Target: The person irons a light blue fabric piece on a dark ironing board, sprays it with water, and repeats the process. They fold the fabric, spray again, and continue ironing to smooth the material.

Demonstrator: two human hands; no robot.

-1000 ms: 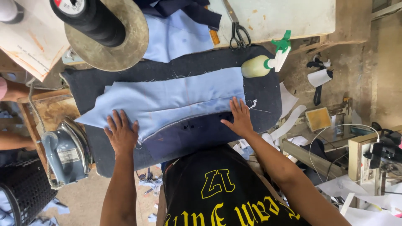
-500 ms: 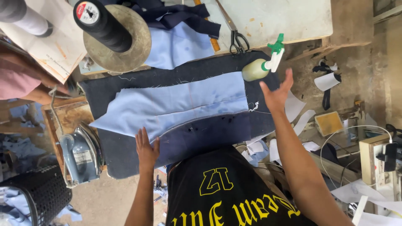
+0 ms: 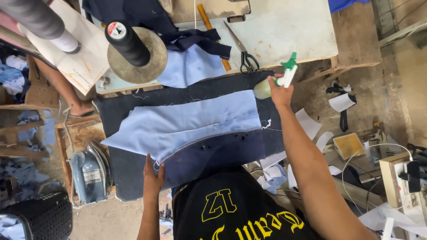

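Matt blue cloth [image 3: 191, 122] (plastic bottle [image 3: 267, 86])

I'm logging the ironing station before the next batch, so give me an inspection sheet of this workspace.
Surface: dark padded board, loose threads on it.
Job's things: light blue cloth lies flat on the board; spray bottle at its far right edge.
Clutter: scissors, thread cone, paper scraps.
Grips: right hand closed on the spray bottle; left hand flat on the board's near edge by the cloth corner.
Cables: white cord at right.
Surroundings: iron at left, black basket.
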